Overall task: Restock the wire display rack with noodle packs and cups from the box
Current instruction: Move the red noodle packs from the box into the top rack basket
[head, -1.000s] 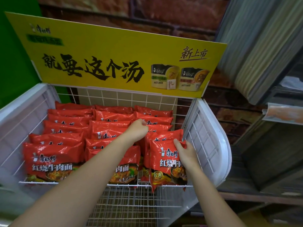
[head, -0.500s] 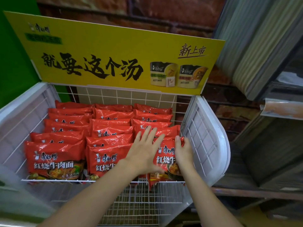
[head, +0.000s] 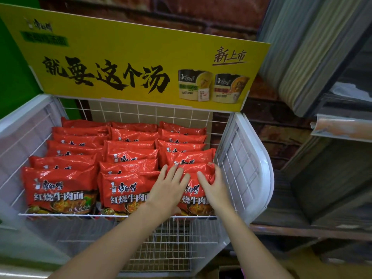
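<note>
Red noodle pack (head: pixel 192 179) looks nearly seated in the wire rack's (head: pixel 251 158) near-right row. Left hand (head: pixel 169 190) is spread flat on it, right hand (head: pixel 214 186) grips its edge. Next, probably let go.

— What can't you read?
— My left hand (head: pixel 167 190) and right hand (head: pixel 214 190) cover much of the print on the front right pack (head: pixel 192 191). The packs behind (head: pixel 130 135) show only their top strips.
— The yellow sign (head: pixel 120 53)?
— Green label (head: pixel 45 38) blurred, left corner cut off.

noodle packs (head: pixel 130 135): red, white lettering; wire rack (head: pixel 259 178): white; sign (head: pixel 120 47): yellow, black characters; wall (head: pixel 181 15): brown brick
</note>
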Tool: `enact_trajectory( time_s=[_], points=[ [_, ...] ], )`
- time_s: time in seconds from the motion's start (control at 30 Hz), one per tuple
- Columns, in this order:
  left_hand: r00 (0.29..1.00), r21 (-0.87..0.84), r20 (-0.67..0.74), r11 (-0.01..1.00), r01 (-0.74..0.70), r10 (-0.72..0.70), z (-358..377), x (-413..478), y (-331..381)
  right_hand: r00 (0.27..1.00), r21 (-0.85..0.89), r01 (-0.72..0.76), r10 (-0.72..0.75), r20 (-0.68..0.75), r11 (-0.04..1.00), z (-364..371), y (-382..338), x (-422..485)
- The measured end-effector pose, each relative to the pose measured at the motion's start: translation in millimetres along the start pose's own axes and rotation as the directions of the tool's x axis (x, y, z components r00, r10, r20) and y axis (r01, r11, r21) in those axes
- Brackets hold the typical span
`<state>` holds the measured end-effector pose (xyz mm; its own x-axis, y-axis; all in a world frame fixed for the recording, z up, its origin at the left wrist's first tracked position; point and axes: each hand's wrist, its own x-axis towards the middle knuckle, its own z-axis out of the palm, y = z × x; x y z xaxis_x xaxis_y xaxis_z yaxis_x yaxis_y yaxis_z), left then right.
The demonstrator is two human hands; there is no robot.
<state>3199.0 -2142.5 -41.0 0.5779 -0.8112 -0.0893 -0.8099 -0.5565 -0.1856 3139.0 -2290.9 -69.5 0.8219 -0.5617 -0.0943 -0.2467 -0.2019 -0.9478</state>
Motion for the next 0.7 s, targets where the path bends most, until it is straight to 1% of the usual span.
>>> enact_trajectory(
  time_s=[0.1, 0.13, 0.2, 0.27, 0.33, 0.4, 0.5, 0.63, 0.7],
  points=[
    [0.998, -0.143, -0.044, 0.989, 0.029, -0.036, -14, 10, -2, 0.996, 0.009, -0.076, 0.076, -0.039, 0.997, -9, -4, 14],
    [0.997, -0.167, -0.059, 0.985, 0.036, -0.047, -16, 12, -2, 0.992, 0.053, -0.109, 0.112, -0.054, 0.993, -11, -4, 17],
    [0.998, -0.159, -0.044, 0.986, 0.04, -0.047, -16, 12, -2, 0.977, 0.18, -0.203, 0.211, -0.026, 0.963, -5, 4, 17],
    [0.999, -0.122, -0.006, 0.991, 0.049, -0.05, -10, 9, -6, 0.966, 0.21, -0.25, 0.257, -0.004, 0.945, 7, 9, 15],
    [0.999, -0.121, -0.003, 0.991, 0.053, -0.054, -4, 6, -12, 0.963, 0.213, -0.268, 0.269, 0.025, 0.939, 12, 7, 13],
    [0.998, -0.159, -0.047, 0.987, 0.039, -0.047, 2, 3, -15, 0.958, 0.223, -0.285, 0.282, 0.045, 0.932, 6, -1, 12],
    [0.978, -0.22, -0.182, 0.973, 0.062, -0.103, 7, 0, -12, 0.968, 0.237, -0.236, 0.25, -0.031, 0.942, -5, 1, 11],
    [0.975, -0.241, -0.177, 0.966, 0.092, -0.137, 17, -1, -15, 0.981, 0.135, -0.19, 0.192, -0.002, 0.973, 12, 3, -1],
    [0.974, -0.263, -0.171, 0.959, 0.102, -0.15, 15, -2, -17, 0.98, 0.144, -0.196, 0.198, 0.002, 0.97, 13, -1, 1]
  ],
)
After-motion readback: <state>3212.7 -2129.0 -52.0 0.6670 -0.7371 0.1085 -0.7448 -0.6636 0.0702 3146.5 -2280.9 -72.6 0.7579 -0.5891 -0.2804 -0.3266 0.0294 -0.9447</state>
